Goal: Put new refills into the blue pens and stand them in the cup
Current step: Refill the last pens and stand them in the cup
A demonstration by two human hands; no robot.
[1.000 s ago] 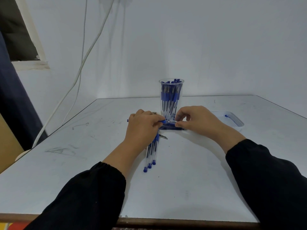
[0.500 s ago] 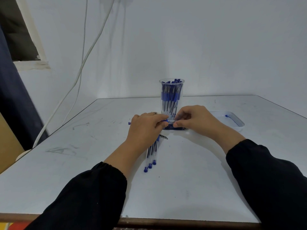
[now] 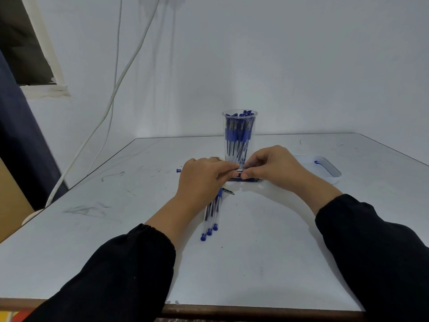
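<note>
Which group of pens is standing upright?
The pens in the cup, behind both hands, stand upright. The three pens under the left wrist lie flat on the table.

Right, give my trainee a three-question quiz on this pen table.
1. True or false: the clear cup already holds blue pens.
2. How many pens lie side by side under the left hand? A) one B) three C) six
3. Which side of the table has the clear tray?

Key: 1 true. 2 B. 3 The right side, beyond the right hand.
</note>
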